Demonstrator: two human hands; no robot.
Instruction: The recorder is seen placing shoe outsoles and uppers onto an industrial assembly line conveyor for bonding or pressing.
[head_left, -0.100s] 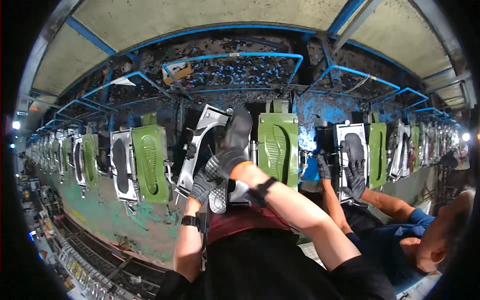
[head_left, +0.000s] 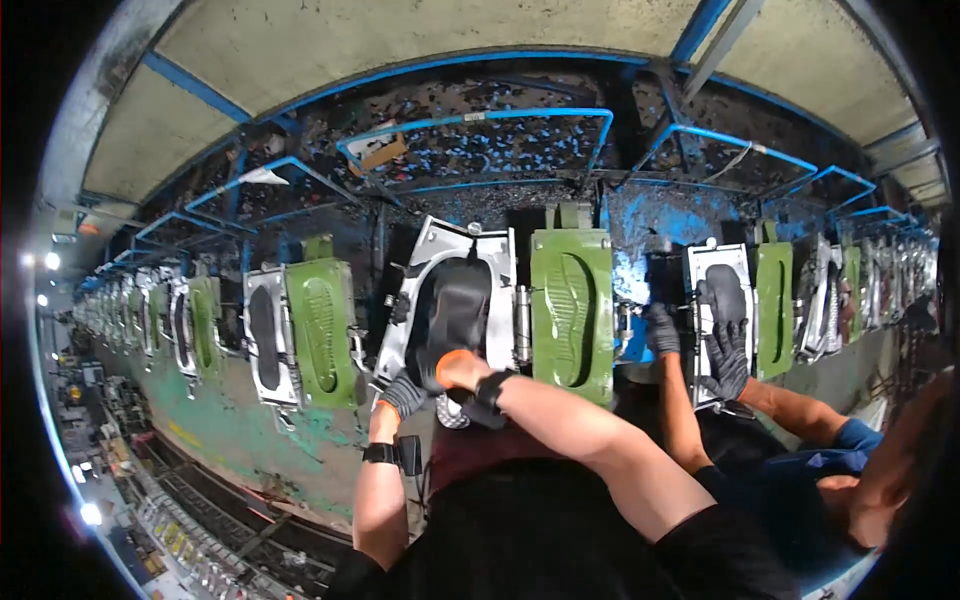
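Observation:
A silver mould frame (head_left: 404, 318) stands tilted in front of me, with a black foot-shaped form (head_left: 462, 295) inside its opening. My left hand (head_left: 403, 396), in a grey striped glove, has its fingers curled at the frame's lower left corner; what they grip is hidden. Over the lower end of the black form lies my right hand (head_left: 428, 366), its dark fingers barely distinguishable from the dark surface behind. Below my right wrist shows part of a pale sole with a lattice pattern (head_left: 452, 412). Hinged to the frame's right is a green mould half (head_left: 571, 310) with a ribbed sole-shaped hollow.
More silver and green moulds (head_left: 318, 325) run in a row to both sides. At right, a co-worker's gloved hands (head_left: 729, 360) are at another silver mould (head_left: 719, 275). Blue rails (head_left: 480, 116) stand behind the row, with dark scraps beyond.
My right hand has moved down toward me, uncovering the black form in the frame. My left hand has dropped slightly lower, and less of the lattice-patterned sole shows. The whole view has shifted slightly.

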